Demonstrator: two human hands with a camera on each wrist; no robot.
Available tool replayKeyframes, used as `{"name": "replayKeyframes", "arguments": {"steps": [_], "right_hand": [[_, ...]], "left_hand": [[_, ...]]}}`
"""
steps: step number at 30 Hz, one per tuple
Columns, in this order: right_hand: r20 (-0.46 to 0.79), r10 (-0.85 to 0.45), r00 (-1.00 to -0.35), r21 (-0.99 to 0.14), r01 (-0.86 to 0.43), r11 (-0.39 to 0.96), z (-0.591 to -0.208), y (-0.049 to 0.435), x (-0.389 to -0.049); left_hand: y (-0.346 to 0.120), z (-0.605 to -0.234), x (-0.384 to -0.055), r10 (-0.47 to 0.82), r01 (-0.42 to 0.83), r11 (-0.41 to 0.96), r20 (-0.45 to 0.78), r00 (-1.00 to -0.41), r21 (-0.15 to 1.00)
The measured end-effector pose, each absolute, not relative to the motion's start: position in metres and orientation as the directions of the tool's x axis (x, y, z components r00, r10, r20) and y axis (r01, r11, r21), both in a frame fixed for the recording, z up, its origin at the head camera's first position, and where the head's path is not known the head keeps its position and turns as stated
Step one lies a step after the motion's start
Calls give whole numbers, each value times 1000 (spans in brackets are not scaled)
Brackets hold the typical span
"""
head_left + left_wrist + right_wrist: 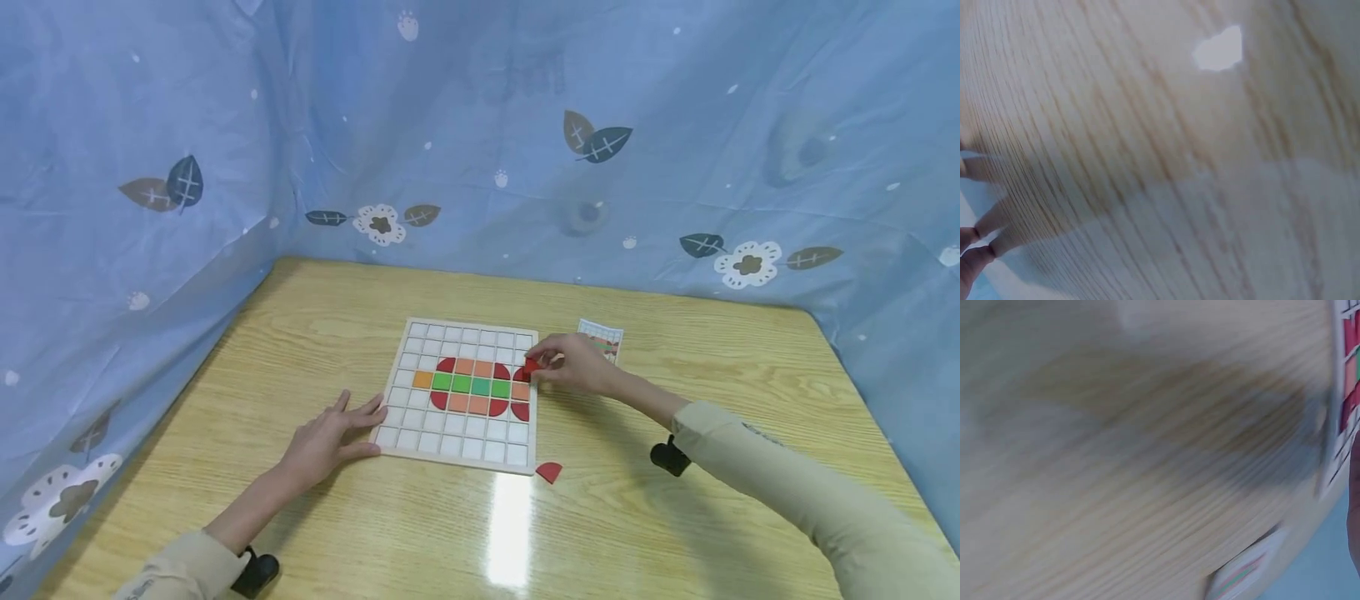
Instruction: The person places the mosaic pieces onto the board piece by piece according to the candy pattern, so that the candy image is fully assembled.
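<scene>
In the head view, a square grid board (450, 462) with white cells lies on the table. Colored tiles in it form a fish-like pattern: a green row (461, 383), salmon squares (467, 367), dark red rounded corner pieces (438, 400) and an orange square (422, 379). Thumb and fingers of my right hand (577, 363) pinch a red tile (532, 367) over the board's right edge; the fingers partly cover its shape. Extended fingers of my left hand (322, 443) touch the board's lower left edge. A loose red quarter-circle tile (550, 472) lies just off the lower right corner.
A printed card (602, 331) showing a similar grid lies behind my right hand, partly covered by it. The wooden table (337, 300) meets a blue patterned cloth (480, 150) at the back and sides. Light glares on the table in front of the board.
</scene>
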State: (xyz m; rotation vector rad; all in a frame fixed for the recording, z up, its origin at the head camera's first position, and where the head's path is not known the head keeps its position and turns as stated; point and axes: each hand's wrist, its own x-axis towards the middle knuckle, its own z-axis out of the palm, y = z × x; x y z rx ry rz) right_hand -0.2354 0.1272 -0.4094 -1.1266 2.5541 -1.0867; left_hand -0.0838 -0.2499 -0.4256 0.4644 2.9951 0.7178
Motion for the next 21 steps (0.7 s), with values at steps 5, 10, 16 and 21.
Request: {"name": "replayKeyframes", "arguments": {"steps": [5, 10, 16, 21], "right_hand": [[148, -673, -724, -694, -561, 451, -407, 80, -244], [172, -649, -741, -678, -568, 468, -404, 33, -244], [153, -650, -744, -685, -554, 473, -407, -14, -239], [111, -636, -764, -683, -523, 510, -409, -31, -234]], "left_hand": [[-249, -425, -83, 291, 272, 852, 26, -956, 448], [-249, -424, -84, 289, 267, 850, 22, -957, 454], [-250, -425, -85, 282, 258, 853, 14, -959, 453], [-250, -425, -86, 288, 263, 856, 11, -957, 446]]}}
